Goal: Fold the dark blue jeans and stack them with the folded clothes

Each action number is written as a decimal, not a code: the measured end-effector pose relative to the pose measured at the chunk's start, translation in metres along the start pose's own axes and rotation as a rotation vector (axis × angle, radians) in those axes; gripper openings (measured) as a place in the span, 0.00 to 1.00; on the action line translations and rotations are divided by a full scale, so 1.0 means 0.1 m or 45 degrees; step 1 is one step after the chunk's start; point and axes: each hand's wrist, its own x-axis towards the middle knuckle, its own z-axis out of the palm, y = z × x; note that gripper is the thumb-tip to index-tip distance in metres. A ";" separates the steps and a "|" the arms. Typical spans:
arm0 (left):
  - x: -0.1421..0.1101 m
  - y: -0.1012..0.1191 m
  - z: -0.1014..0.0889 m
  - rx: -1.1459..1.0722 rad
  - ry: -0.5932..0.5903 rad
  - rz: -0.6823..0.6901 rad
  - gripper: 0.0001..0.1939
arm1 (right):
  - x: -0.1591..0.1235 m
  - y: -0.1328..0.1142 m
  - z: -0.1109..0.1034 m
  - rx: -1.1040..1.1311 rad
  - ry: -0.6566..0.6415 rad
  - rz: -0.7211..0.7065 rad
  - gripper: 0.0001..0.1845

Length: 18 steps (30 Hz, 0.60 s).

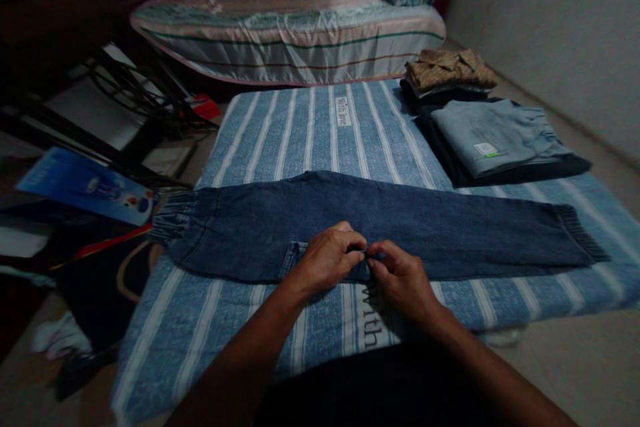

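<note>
A pair of dark blue jeans (380,220) lies folded lengthwise across a blue and white striped mattress (300,127), waistband at the left, cuffs at the right. My left hand (327,258) and my right hand (400,277) meet at the near edge of the jeans, by the back pocket. Both hands have their fingers closed in a pinch on the denim there, the fingertips almost touching each other.
Folded clothes are stacked at the mattress's far right: a light blue garment (493,135) on dark ones, and a tan patterned piece (450,69). A bed with a striped cover (290,33) stands behind. A blue package (85,185) and clutter lie on the floor at the left.
</note>
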 end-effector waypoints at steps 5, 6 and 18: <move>0.01 0.07 0.04 0.019 0.072 -0.178 0.05 | -0.01 0.00 0.00 -0.042 0.012 -0.032 0.09; 0.01 0.08 0.05 0.023 0.091 -0.191 0.05 | -0.01 0.01 0.00 -0.042 0.011 -0.034 0.09; 0.03 0.14 0.01 0.133 -0.035 -0.130 0.10 | -0.02 0.04 0.02 -0.092 0.022 -0.033 0.10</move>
